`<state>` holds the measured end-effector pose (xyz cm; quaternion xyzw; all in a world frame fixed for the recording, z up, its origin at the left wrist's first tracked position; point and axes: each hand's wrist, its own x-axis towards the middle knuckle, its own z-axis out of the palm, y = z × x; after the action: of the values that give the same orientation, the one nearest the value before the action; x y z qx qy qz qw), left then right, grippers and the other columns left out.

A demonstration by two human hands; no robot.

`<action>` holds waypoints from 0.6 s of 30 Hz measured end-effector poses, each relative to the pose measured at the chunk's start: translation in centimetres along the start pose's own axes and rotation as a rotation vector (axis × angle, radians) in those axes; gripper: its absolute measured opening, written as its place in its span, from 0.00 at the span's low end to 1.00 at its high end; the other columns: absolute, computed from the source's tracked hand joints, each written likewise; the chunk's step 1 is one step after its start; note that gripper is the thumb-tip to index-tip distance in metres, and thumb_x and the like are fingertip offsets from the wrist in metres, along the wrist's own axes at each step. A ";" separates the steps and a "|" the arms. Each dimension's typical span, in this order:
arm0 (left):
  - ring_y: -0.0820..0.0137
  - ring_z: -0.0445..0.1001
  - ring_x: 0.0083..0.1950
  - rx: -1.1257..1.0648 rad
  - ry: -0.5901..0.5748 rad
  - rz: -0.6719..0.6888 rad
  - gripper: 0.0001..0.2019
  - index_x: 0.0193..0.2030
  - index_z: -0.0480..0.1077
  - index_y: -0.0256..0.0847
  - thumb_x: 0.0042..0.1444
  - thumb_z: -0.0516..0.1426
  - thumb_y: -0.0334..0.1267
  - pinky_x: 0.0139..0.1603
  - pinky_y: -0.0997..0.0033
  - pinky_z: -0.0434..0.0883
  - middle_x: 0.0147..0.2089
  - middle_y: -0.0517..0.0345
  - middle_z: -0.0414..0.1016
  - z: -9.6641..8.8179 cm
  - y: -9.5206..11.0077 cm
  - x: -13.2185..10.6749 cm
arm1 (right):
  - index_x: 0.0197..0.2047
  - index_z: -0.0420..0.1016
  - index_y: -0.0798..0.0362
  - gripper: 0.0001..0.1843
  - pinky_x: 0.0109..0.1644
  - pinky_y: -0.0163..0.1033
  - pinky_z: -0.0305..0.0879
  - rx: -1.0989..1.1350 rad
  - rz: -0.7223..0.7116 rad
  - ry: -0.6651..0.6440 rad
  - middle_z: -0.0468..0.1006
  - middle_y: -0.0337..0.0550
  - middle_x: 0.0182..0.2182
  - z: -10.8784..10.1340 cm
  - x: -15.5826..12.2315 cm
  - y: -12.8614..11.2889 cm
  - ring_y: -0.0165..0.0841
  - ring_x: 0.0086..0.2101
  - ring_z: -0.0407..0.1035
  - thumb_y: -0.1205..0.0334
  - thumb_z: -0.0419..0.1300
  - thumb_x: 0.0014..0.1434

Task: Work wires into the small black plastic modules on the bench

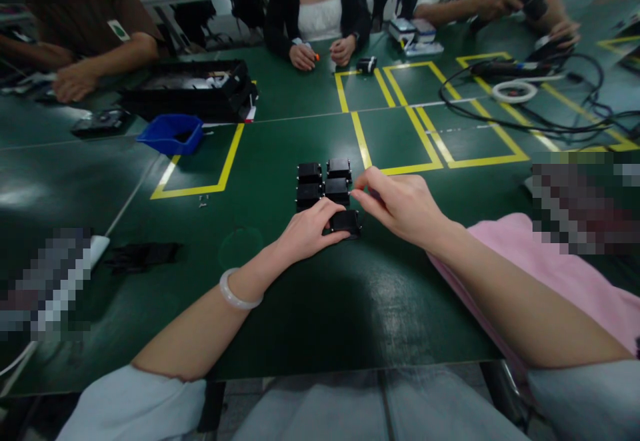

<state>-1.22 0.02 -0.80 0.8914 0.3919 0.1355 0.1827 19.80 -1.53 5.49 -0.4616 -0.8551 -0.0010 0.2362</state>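
My left hand (316, 229), with a pale bangle at the wrist, grips the nearest small black block (346, 222) by its left side, thumb in front and fingers behind. This block lies on the green table. Just behind it several like black blocks (337, 190) stand in two columns, with small shiny pins or screw ends at their sides. My right hand (395, 201) is closed in a pinch beside the right column. Its fingertips are close to a block's right edge, and anything between them is too small to make out.
A blue bin (173, 136) and a long black tray (190, 91) stand at the back left. Small metal bits (203, 201) and dark parts (143, 256) lie left. Pink cloth (530, 254) is under my right forearm. Black cables (520, 118) coil at right. Co-workers sit opposite.
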 end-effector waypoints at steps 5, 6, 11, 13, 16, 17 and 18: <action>0.66 0.73 0.43 -0.006 0.013 0.009 0.18 0.53 0.64 0.43 0.60 0.56 0.48 0.40 0.67 0.70 0.50 0.53 0.68 -0.1 0.1 0.0 | 0.49 0.66 0.55 0.17 0.30 0.33 0.48 0.052 -0.022 -0.038 0.73 0.38 0.26 -0.2 0.1 -0.2 0.28 0.23 0.62 0.59 0.42 0.67; 0.66 0.73 0.42 -0.010 0.011 0.007 0.18 0.53 0.64 0.43 0.60 0.56 0.48 0.39 0.67 0.70 0.50 0.53 0.68 -0.1 0.1 0.0 | 0.49 0.66 0.56 0.17 0.30 0.33 0.48 0.056 -0.020 -0.035 0.73 0.38 0.26 -0.3 0.1 -0.2 0.28 0.23 0.62 0.60 0.42 0.67; 0.67 0.73 0.41 -0.015 0.019 0.003 0.19 0.53 0.64 0.43 0.60 0.57 0.49 0.40 0.67 0.70 0.49 0.54 0.68 0.0 0.0 0.0 | 0.43 0.69 0.55 0.19 0.29 0.34 0.48 0.006 0.017 -0.036 0.71 0.37 0.23 -0.4 0.1 -0.1 0.29 0.23 0.63 0.51 0.44 0.67; 0.67 0.72 0.41 -0.013 0.014 0.001 0.19 0.54 0.63 0.43 0.60 0.57 0.49 0.41 0.67 0.70 0.49 0.54 0.68 0.0 0.0 0.0 | 0.43 0.69 0.55 0.19 0.29 0.34 0.48 0.002 0.023 -0.040 0.71 0.37 0.23 -0.4 0.1 -0.1 0.29 0.23 0.63 0.51 0.44 0.67; 0.67 0.73 0.41 -0.013 0.003 0.000 0.19 0.54 0.64 0.43 0.60 0.57 0.49 0.40 0.67 0.70 0.49 0.54 0.68 0.0 0.0 0.0 | 0.47 0.67 0.55 0.16 0.30 0.34 0.48 0.056 0.011 -0.048 0.74 0.38 0.27 -0.3 0.1 -0.1 0.28 0.23 0.63 0.58 0.42 0.67; 0.67 0.73 0.41 -0.014 0.003 0.002 0.18 0.53 0.64 0.43 0.60 0.57 0.49 0.40 0.67 0.70 0.49 0.54 0.68 0.0 0.0 0.0 | 0.48 0.66 0.55 0.16 0.30 0.33 0.49 0.076 0.004 -0.047 0.74 0.39 0.28 -0.3 0.1 -0.1 0.27 0.24 0.63 0.60 0.42 0.66; 0.67 0.73 0.41 -0.016 0.005 0.005 0.18 0.53 0.64 0.43 0.60 0.57 0.49 0.40 0.67 0.70 0.49 0.54 0.68 0.0 0.0 0.0 | 0.48 0.66 0.55 0.16 0.30 0.33 0.49 0.087 0.000 -0.047 0.75 0.39 0.29 -0.3 0.1 -0.1 0.27 0.24 0.63 0.60 0.42 0.66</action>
<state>-1.20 0.00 -0.81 0.8906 0.3890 0.1413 0.1885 19.80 -1.63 5.82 -0.4505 -0.8597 0.0473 0.2359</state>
